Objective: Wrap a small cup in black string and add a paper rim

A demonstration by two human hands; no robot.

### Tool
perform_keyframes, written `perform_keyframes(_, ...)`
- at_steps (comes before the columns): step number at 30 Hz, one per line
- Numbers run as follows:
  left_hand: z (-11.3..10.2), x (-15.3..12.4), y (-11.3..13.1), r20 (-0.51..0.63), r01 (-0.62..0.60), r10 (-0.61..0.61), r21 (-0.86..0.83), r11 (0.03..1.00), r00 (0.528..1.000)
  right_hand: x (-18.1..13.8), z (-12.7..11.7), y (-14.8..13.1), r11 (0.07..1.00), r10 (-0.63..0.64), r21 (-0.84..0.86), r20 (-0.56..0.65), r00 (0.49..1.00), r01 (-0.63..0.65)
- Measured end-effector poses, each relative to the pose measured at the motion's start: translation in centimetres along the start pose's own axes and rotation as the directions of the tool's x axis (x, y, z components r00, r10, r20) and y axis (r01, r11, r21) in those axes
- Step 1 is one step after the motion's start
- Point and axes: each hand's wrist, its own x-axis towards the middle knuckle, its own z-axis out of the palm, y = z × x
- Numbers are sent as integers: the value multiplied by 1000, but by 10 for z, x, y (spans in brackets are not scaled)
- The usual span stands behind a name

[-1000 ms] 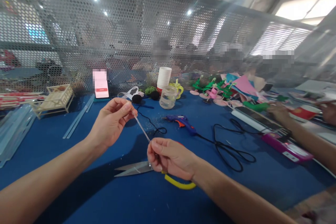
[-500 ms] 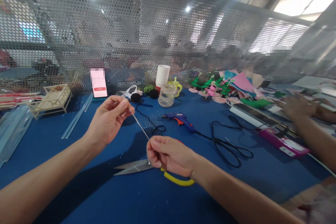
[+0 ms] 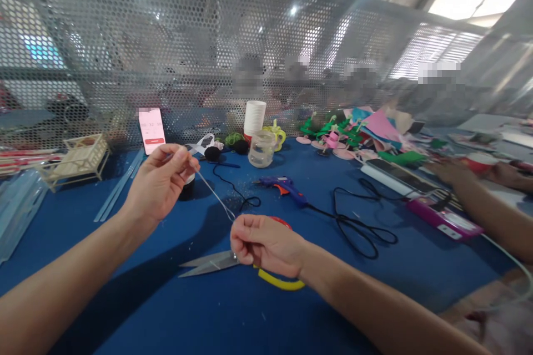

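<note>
A thin white thread runs slantwise between my two hands, with a small loop near its lower end. My left hand pinches its upper end between thumb and fingertips. Lower and to the right, my right hand is closed on the other end, the fingers curled so that the end is hidden. Partly under that hand lie large scissors, blades slightly parted and pointing left, with yellow and red on the handles. A small dark jar stands just behind my left hand, partly covered.
A blue glue gun with a looped black cord lies right of centre. Behind it stand a clear jar and stacked paper cups. A phone leans against the mesh screen. Another person's arm reaches in beside a purple power strip.
My left hand has moved slightly left and down. The thread, straight before, now bows a little and shows a loop near my right hand, which has hardly moved.
</note>
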Motion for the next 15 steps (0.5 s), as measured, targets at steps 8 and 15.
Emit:
perform_keyframes(8, 2, -3, -2, 18, 76, -76, -7, 997, 997, 1, -1, -2, 998, -49, -40, -3, 999, 49)
perform_keyframes(15, 4, -6, -14, 18, 153, -153, -7, 988, 988, -3, 0, -8, 997, -49, -52, -28, 998, 48)
